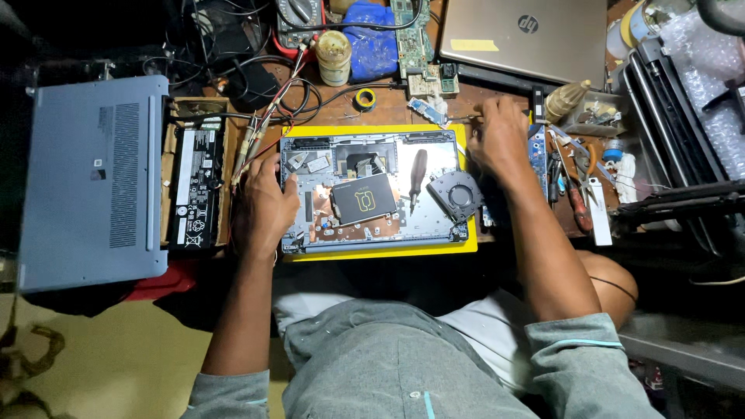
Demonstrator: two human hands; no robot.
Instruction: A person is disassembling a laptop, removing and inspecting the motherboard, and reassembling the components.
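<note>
— On the tabletop (pixel 388 109), status?
— Laptop base (pixel 372 190) lies open on a yellow mat (pixel 388 252); cover (pixel 93 178) and battery (pixel 195 186) set aside left. Fan (pixel 456 192) and drive (pixel 363 198) remain fitted.
— Hands?
— Left hand (pixel 265 206) lies flat on the base's left edge, grip pinching nothing. Right hand (pixel 500 140) reaches past its right corner; fingers curled, grip unclear.

Light falls from above onto the middle of the worktop (pixel 341 116), brightest on the opened laptop (pixel 372 190) and its yellow mat (pixel 388 250). Bare metal inside the laptop gives small glints. The top left corner and the right edge sink into deep shadow, and cables there are hard to read. The closed lid (pixel 528 35) at the far edge shows soft glare. Focus is sharp at centre; straight edges bow slightly towards the frame's sides.
</note>
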